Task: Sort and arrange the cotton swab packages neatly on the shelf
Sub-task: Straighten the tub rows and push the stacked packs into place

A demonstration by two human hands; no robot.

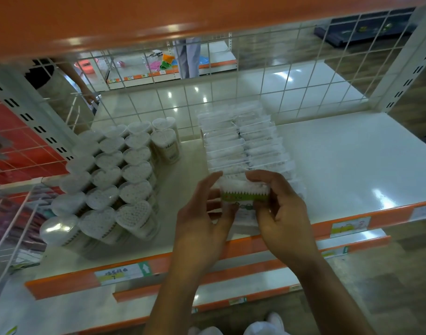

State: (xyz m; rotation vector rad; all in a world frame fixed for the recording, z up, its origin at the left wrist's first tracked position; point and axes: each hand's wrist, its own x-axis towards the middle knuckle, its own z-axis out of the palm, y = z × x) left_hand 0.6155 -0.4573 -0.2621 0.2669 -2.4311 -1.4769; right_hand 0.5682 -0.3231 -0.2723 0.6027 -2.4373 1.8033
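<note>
A clear rectangular cotton swab package (246, 193) with a green label stands upright at the front of the white shelf (340, 165). My left hand (202, 213) grips its left end and my right hand (279, 209) grips its right end. Behind it, two rows of similar clear packages (243, 143) run back toward the wire grid. To the left stand several heart-shaped tubs of cotton swabs (115, 180) in rows, some leaning.
A white wire grid (255, 93) backs the shelf, and an orange shelf (158, 18) hangs overhead. Orange price rails (231, 250) edge the front. A wire divider (16, 226) stands at the left. Another person's arm (79, 85) shows beyond the grid.
</note>
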